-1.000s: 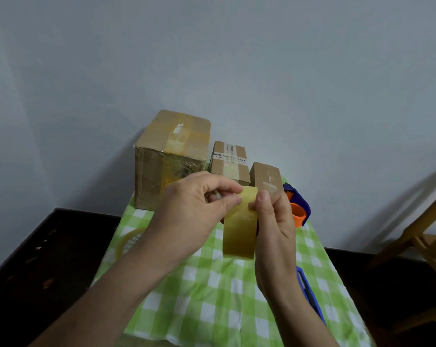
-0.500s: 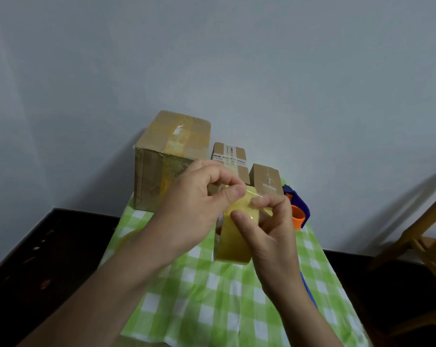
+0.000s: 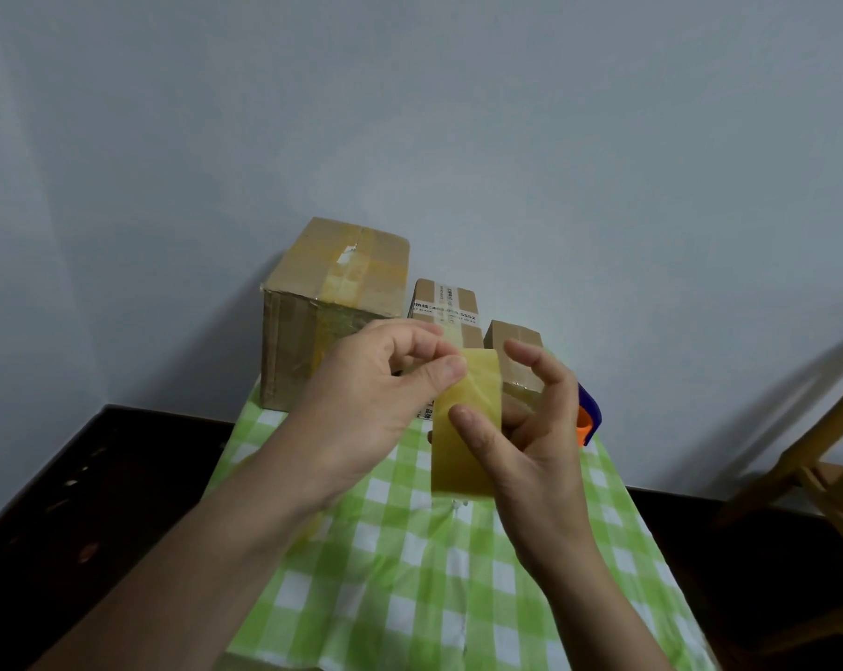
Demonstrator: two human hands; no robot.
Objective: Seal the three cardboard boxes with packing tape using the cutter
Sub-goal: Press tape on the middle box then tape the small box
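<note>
A yellowish roll of packing tape (image 3: 464,428) is held up edge-on above the table. My right hand (image 3: 526,438) grips it, thumb on its outer face and fingers curled behind. My left hand (image 3: 380,394) pinches the roll's top edge between thumb and forefinger. Behind stand three cardboard boxes: a large taped one (image 3: 327,307) at the left, a medium one with a white label (image 3: 446,302) in the middle, and a small one (image 3: 516,339) at the right. A blue and orange tape cutter (image 3: 588,418) peeks out behind my right hand.
The table wears a green and white checked cloth (image 3: 448,583). A wooden chair (image 3: 816,457) stands at the right. Dark floor (image 3: 70,486) lies on both sides of the table, and a pale wall rises close behind the boxes.
My right hand's fingers have spread off the top of the roll, with the thumb now on its face. The roll has turned slightly, and my left hand still pinches the top edge.
</note>
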